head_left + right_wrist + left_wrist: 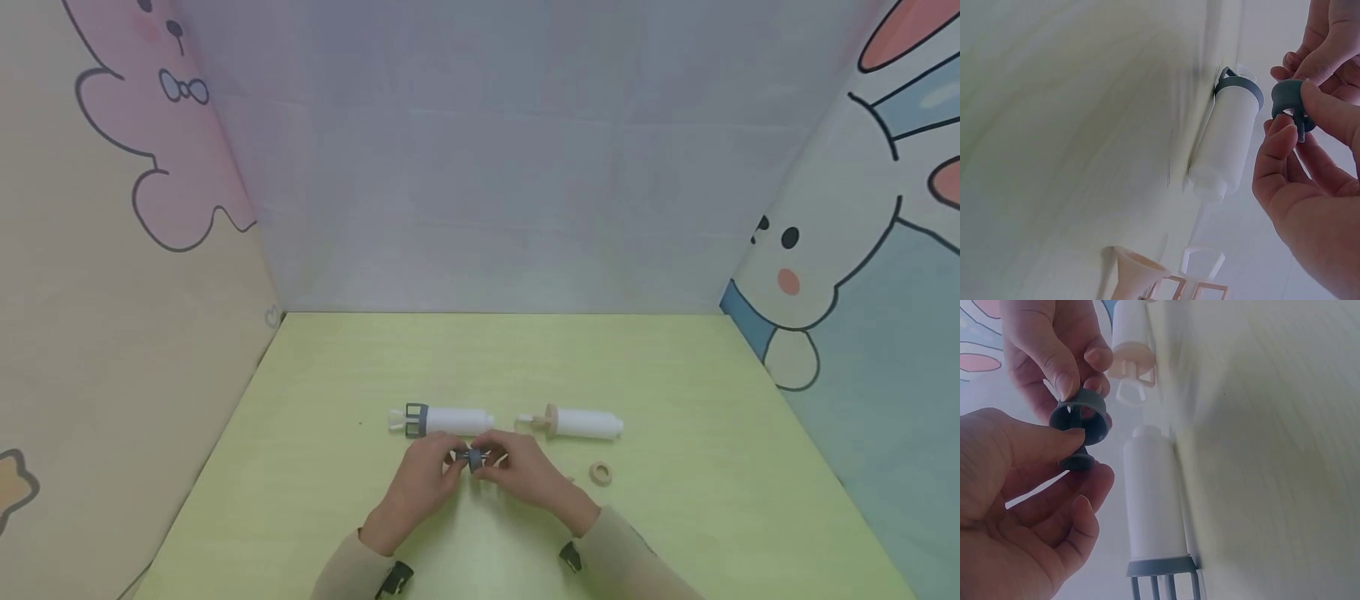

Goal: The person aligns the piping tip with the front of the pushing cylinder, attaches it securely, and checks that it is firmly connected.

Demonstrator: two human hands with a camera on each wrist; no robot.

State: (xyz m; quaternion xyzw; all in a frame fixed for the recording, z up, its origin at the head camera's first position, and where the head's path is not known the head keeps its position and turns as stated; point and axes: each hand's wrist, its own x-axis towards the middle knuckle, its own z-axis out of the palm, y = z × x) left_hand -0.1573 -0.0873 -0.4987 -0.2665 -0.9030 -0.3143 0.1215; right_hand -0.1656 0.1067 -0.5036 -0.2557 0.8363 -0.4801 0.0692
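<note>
Near the middle of the table, my left hand (423, 479) and right hand (525, 473) hold a small dark grey plastic piece (476, 460) between them. In the left wrist view this piece has a cup-like ring (1094, 400) with a stem and a smaller round end (1077, 462). My left thumb and fingers pinch it by the stem end. The right thumb and fingers grip the ring. Just beyond the hands lies a white cylinder (457, 421) with a dark grey slotted collar (417, 421). To its right lies another white cylinder (588, 423) with a peach collar (552, 419).
A loose peach ring-like piece (593, 476) lies right of my right hand; the right wrist view shows its flared, funnel-like shape. A small pale bit beside the right wrist is mostly hidden. The pale green table (510, 358) meets a plain back wall (495, 208) and patterned side walls.
</note>
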